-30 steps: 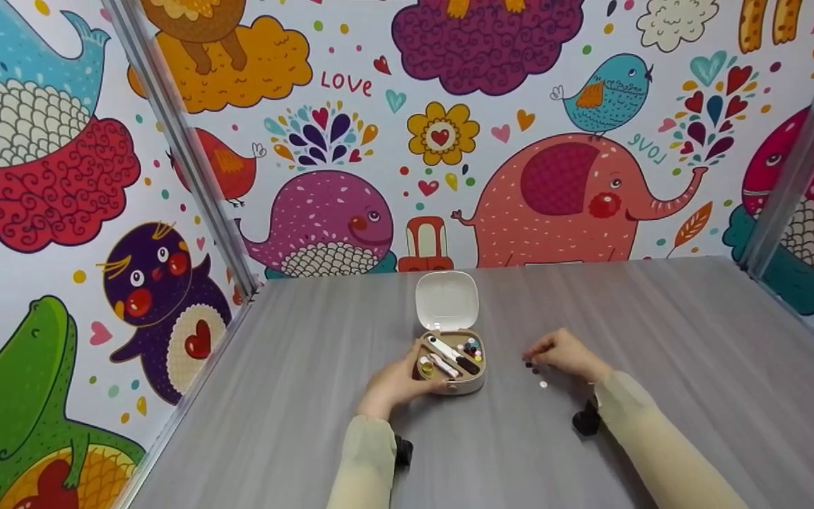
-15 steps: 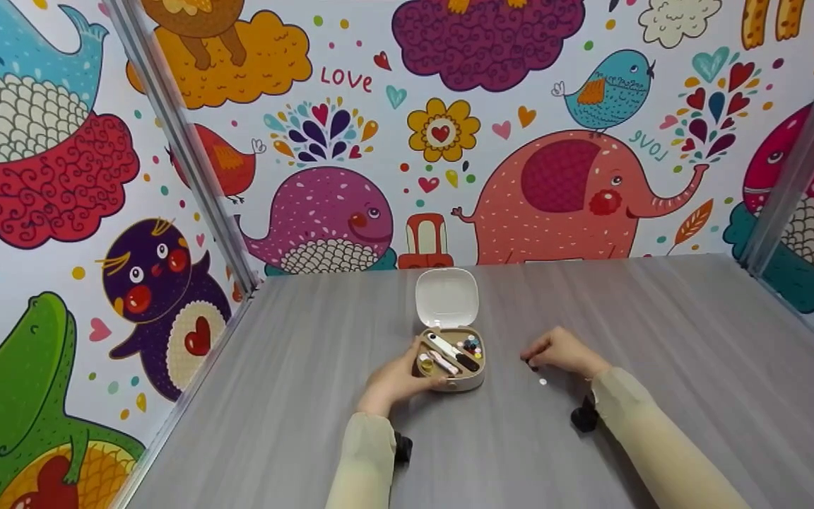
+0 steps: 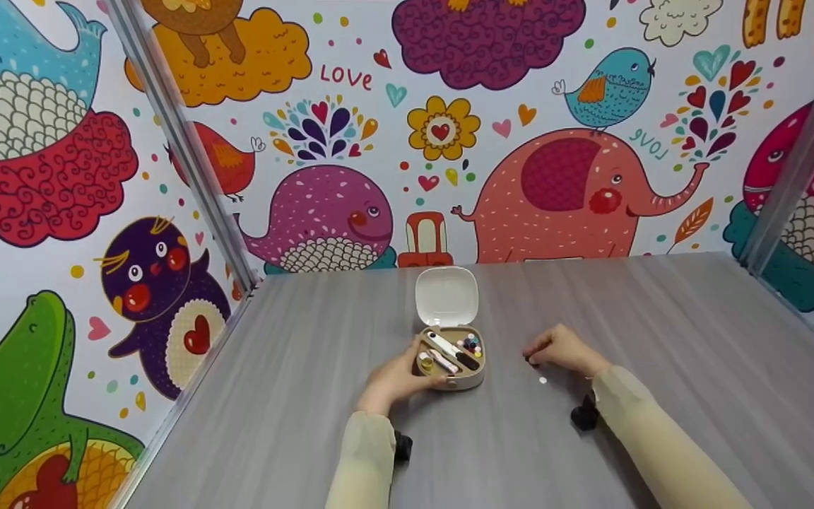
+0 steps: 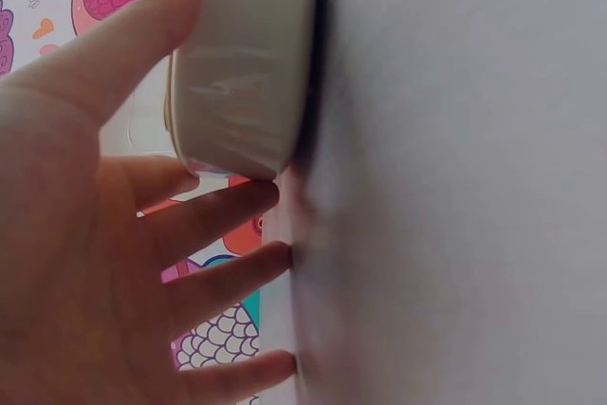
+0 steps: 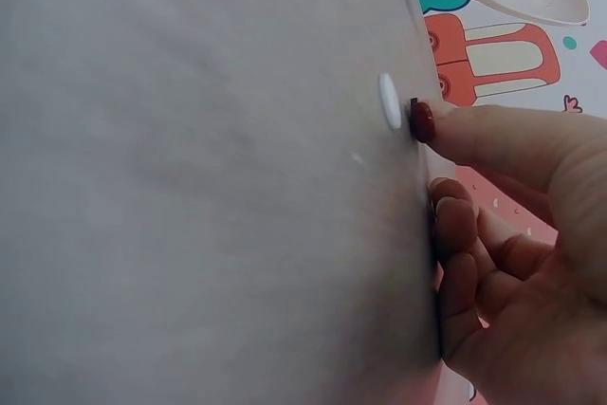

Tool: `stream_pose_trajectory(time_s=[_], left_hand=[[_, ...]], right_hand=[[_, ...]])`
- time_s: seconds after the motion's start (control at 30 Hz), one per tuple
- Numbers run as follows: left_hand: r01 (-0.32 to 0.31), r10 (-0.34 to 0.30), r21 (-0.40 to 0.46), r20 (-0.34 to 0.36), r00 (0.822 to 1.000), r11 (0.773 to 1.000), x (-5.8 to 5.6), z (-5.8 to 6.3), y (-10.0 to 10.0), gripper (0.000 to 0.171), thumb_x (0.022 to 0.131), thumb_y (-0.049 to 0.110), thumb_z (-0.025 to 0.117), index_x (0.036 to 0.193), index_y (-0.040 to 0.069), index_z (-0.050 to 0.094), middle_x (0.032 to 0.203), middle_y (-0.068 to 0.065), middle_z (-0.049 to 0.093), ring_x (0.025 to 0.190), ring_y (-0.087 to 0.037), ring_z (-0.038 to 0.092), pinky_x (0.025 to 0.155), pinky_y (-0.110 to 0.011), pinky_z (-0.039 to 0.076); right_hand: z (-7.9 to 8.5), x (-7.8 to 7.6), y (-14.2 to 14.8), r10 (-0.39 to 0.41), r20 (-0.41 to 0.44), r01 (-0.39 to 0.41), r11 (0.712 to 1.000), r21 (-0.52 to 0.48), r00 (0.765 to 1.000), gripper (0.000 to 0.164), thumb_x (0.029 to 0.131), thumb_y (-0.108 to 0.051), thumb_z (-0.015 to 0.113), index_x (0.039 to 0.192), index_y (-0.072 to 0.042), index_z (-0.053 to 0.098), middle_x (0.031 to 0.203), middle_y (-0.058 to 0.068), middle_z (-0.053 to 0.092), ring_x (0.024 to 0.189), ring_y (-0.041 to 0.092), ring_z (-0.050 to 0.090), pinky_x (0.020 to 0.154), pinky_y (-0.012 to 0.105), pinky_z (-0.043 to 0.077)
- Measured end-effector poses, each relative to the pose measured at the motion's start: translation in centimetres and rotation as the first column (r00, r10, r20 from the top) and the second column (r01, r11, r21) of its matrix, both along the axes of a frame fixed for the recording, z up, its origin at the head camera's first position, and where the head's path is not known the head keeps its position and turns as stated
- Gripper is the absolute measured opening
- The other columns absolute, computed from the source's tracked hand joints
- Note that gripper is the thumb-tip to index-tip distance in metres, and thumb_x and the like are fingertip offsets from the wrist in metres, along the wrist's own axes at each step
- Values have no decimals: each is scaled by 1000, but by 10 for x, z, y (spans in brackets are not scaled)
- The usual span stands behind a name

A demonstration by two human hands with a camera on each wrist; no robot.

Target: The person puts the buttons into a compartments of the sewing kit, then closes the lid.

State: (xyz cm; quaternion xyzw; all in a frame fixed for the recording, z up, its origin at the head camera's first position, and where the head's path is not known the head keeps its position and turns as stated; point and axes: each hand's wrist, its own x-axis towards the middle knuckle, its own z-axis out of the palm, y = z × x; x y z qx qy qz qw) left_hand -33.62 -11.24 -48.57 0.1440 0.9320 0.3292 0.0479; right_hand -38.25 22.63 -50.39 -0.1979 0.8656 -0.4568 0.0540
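My left hand (image 3: 396, 384) holds the near left corner of a small cream sewing box (image 4: 248, 78), thumb on its front and fingers round its side. The white lid (image 3: 447, 297) stands raised. Inside lie a white tool with a black end (image 3: 453, 350), a pinkish-white tool (image 3: 442, 362) and several small coloured buttons (image 3: 472, 344). On the table to the right, my right hand (image 3: 566, 351) has its fingertips down by small dark buttons. In the right wrist view its thumb touches a dark red button (image 5: 423, 122), with a gap to the bent fingers. A white button (image 5: 390, 101) lies close by.
The grey table (image 3: 294, 396) meets a brightly printed back wall (image 3: 442, 198) and a side wall on the left. Metal posts (image 3: 195, 155) run up the corners. The sewing box stands midway between the side posts, well forward of the back wall.
My right fingertips have lowered onto the dark buttons, which they now partly cover. The left hand and the box stay in place.
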Motion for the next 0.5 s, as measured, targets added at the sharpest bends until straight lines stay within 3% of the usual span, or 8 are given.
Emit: stream_pose_trajectory(time_s=[0.5], left_hand=[[-8,8,22,16,1000,1000,-1,0,0,101,80,52,73,154,6,23,140,-27,46,120,-41,52,96,-52,43]], right_hand=[[0,2,0,-45,-14,46,999,26,999,6,78,-1,73,78,5,73,68,5,67,60,10,53,56,25,44]])
